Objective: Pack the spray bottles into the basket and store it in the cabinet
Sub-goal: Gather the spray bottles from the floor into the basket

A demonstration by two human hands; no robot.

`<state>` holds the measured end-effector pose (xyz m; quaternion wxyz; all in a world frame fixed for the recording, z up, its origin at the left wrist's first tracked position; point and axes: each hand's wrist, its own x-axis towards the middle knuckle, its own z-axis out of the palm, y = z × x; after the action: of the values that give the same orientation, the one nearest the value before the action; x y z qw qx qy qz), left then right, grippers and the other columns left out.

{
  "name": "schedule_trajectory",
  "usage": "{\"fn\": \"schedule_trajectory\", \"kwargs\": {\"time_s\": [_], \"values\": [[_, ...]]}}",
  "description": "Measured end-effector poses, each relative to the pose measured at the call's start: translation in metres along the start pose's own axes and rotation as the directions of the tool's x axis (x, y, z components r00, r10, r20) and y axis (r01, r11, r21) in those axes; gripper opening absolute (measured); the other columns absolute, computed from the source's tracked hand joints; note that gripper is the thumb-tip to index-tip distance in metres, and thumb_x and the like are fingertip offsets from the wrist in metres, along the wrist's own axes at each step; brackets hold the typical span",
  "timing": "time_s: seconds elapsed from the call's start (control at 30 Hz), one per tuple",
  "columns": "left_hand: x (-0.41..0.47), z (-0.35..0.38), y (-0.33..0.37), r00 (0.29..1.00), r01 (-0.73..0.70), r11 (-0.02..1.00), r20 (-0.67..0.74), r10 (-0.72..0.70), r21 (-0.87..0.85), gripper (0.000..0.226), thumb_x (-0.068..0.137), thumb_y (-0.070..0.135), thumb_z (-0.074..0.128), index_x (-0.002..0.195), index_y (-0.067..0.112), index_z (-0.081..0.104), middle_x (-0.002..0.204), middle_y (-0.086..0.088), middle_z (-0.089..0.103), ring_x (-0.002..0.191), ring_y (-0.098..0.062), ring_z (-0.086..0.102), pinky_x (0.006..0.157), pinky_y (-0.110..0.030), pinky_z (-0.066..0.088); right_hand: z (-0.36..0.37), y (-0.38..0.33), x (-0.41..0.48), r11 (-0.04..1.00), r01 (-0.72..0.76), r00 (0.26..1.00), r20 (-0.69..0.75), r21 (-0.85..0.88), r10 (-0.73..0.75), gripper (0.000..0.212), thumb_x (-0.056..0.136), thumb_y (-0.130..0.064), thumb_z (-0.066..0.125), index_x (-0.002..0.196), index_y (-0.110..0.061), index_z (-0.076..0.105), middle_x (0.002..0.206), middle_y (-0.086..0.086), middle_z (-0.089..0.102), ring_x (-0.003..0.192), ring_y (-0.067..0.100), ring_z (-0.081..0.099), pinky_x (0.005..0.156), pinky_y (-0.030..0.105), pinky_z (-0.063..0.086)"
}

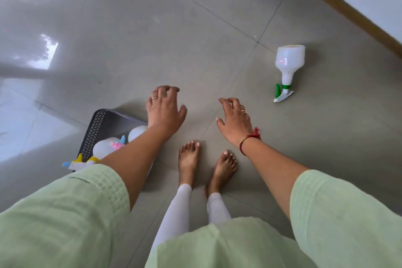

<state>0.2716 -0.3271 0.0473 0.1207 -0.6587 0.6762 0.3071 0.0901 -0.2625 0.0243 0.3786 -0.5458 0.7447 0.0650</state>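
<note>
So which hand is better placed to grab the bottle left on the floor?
Right. The right hand is empty and on the side of the green-trigger spray bottle; the left hand hovers by the basket.

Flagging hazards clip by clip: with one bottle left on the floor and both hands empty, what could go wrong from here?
1. The green-trigger spray bottle lies on its side on the glossy tiled floor, away from the right hand; the reach may be a stretch, and it could roll or slide.
2. The basket sits close to the bare feet, partly hidden by the left hand and forearm; a step could knock it, and a trigger head already hangs past its rim.
</note>
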Motion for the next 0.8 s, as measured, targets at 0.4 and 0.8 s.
{"fn": "schedule_trajectory", "kwargs": {"time_s": [0.4, 0.8], "values": [[0.023, 0.115, 0.131, 0.936, -0.215, 0.965, 0.251, 0.247, -0.148, 0.051, 0.087, 0.026, 0.052, 0.134, 0.015, 0.038, 0.135, -0.012, 0.043, 0.129, -0.032, 0.035, 0.1, -0.046, 0.04, -0.018, 0.162, 0.043, 0.949, -0.303, 0.937, -0.208, -0.086, 0.28, 0.061, 0.081, -0.018, 0.059, 0.137, -0.019, 0.035, 0.147, 0.011, 0.028, 0.127, 0.034, 0.037, 0.1, 0.043, 0.037], [0.077, 0.195, 0.115, 0.933, -0.265, 0.956, 0.218, 0.287, -0.126, 0.042, 0.088, 0.026, 0.052, 0.129, 0.017, 0.045, 0.132, -0.008, 0.044, 0.127, -0.03, 0.035, 0.092, -0.041, 0.042, 0.026, 0.234, 0.123, 0.616, -0.519, 0.665, -0.172, 0.593, 0.726, 0.072, 0.074, -0.043, 0.072, 0.131, -0.014, 0.039, 0.134, 0.017, 0.043, 0.122, 0.04, 0.045, 0.097, 0.043, 0.041]]}}
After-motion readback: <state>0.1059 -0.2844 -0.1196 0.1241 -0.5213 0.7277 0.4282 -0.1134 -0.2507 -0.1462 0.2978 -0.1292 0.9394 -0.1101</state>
